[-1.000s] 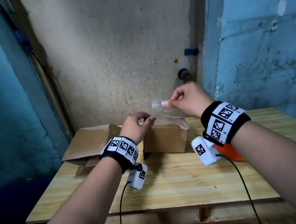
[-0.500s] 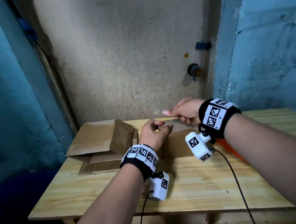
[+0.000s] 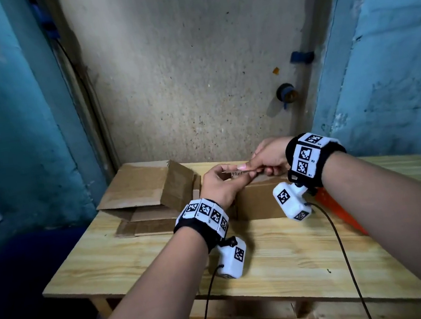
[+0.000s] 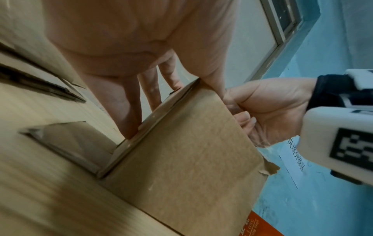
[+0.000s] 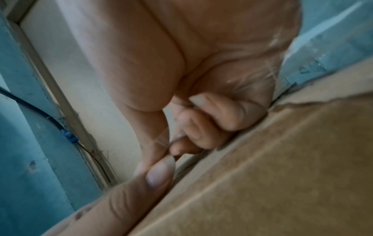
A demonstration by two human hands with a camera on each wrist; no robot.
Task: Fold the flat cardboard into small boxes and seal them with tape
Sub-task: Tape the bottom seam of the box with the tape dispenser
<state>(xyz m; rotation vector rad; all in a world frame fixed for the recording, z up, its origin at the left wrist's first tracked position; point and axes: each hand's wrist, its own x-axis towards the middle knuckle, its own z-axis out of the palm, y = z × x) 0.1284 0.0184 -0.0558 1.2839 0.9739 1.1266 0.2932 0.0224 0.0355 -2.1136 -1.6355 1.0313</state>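
My left hand (image 3: 219, 185) sits on top of the folded cardboard box (image 3: 259, 203), which stands toward the far edge of the bench (image 3: 141, 254), about midway along it. In the left wrist view my straight fingers (image 4: 129, 111) lie over the box's top edge, and my thumb, seen in the right wrist view, lies flat along the top seam; this hand is pressing, not gripping. My right hand (image 3: 268, 158) is just beside it, above the box, its fingers curled and its thumb and forefinger pinching the end of a strip of clear tape (image 5: 260, 75). The tape is thin and glossy, and it clings across my curled fingers in the right wrist view; I cannot tell how far it runs along the box. The two hands meet fingertip to fingertip over the box top. Both forearms reach in from the near edge of the bench, wrists raised, the right one higher and angled inward. To the left of the box, near the far left corner, lies a stack of flat cardboard (image 3: 144, 192) with one flap standing up. An orange item (image 3: 333, 204) shows under my right wrist, right of the box.
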